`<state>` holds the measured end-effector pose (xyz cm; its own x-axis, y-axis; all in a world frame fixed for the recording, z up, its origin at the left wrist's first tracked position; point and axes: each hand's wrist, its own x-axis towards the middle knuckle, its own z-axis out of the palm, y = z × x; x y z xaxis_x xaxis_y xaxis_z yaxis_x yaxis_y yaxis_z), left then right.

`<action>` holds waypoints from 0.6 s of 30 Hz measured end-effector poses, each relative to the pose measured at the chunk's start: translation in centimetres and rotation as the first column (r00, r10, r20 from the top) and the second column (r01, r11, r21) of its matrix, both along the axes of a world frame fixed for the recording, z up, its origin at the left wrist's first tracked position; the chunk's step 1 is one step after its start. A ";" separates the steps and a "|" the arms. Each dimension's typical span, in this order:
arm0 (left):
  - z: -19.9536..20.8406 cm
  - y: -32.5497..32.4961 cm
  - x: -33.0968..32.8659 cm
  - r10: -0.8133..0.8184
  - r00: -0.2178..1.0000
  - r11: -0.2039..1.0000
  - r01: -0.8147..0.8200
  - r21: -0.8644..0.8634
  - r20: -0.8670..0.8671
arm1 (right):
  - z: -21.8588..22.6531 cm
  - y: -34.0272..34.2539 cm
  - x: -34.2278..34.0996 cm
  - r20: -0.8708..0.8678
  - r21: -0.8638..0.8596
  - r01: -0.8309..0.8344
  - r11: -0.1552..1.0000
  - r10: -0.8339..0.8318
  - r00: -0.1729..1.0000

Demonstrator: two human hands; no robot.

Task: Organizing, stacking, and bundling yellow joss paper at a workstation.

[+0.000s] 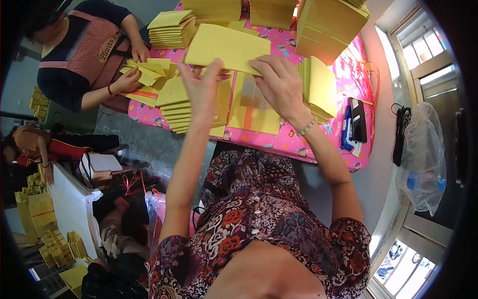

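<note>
A flat yellow paper packet (226, 47) is raised over the table between my two hands. My left hand (200, 92) grips its lower left part, thumb on the near face and some fingers hidden behind. At the packet's lower right corner, my right hand (281, 84) is closed with its fingertips on the edge. Beneath them lies a yellow sheet (241, 117) bearing an orange stripe and a grey-brown patch. Overlapping yellow packets (174, 112) fan out left of it, and another row of yellow packets (319, 89) leans at the right.
The pink patterned table (311, 154) carries tall yellow stacks (326, 30) at the back. A dark phone (357, 119) lies by a blue-and-white item (346, 132) on the right. Across the left corner, a co-worker in a red apron (82, 50) handles yellow papers (147, 72).
</note>
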<state>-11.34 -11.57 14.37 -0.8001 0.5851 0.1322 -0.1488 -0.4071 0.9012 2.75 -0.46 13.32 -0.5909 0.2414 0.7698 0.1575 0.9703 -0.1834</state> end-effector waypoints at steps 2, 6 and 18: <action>0.7 -1.7 -1.9 0.028 0.998 0.998 -0.031 -0.059 -0.048 | 0.5 -0.2 -1.5 -0.064 0.038 -0.096 0.995 0.098 0.993; -0.3 -5.9 -6.6 0.098 0.990 0.977 -0.116 -0.178 -0.104 | 0.4 -1.1 -5.8 -0.077 0.079 -0.201 0.976 0.207 0.975; -8.4 -10.9 -11.0 0.242 0.948 0.861 -0.308 -0.405 -0.206 | -5.6 -3.4 -11.1 0.192 -0.042 -0.392 0.919 0.393 0.899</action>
<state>-22.37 -22.47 5.95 -0.9284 0.3689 0.0452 0.0553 0.0167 0.9983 -8.35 -3.84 7.71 -0.7745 -0.0389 0.6314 -0.2038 0.9603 -0.1907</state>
